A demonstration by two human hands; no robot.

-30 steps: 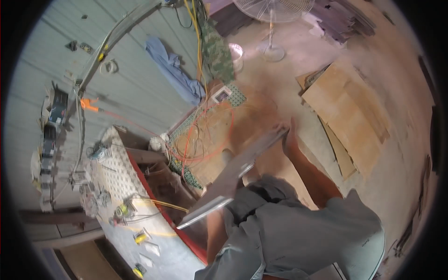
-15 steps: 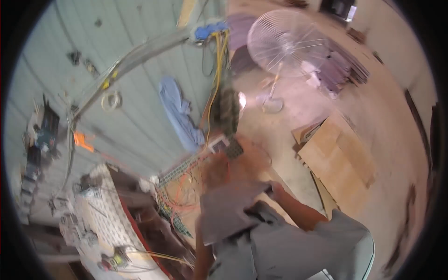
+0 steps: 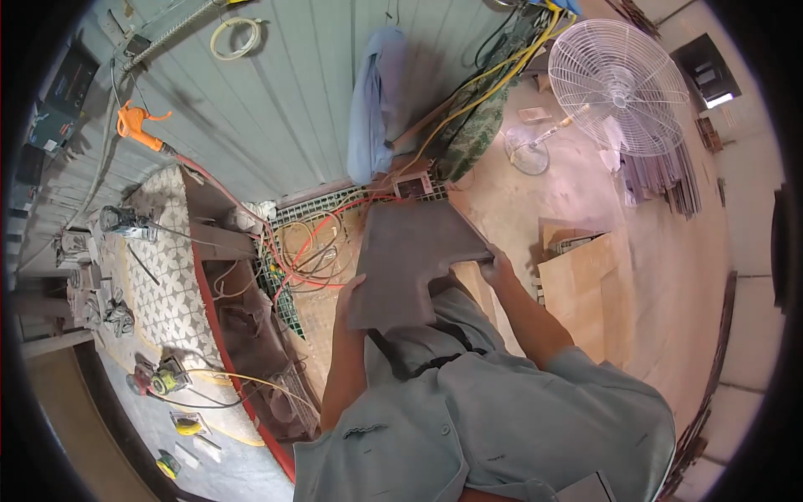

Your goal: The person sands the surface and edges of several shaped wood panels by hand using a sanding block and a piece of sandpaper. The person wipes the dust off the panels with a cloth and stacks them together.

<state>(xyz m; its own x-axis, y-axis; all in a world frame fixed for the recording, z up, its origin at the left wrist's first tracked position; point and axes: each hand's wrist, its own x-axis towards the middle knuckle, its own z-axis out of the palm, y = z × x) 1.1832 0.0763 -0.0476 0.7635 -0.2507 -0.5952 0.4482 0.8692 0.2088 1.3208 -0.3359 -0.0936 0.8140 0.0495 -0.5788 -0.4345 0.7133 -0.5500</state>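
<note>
- Panel, dark, flat and notched, is held up before the person's torso.
- Left hand grasps its left edge; right hand grips its right end.
- Workbench with patterned top stands left, carrying a green sander.
- Fan stands far right, beyond cardboard sheets.

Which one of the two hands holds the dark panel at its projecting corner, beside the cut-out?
The right hand: it grips the dark panel at that corner, while the left hand holds the panel's left edge.
</note>
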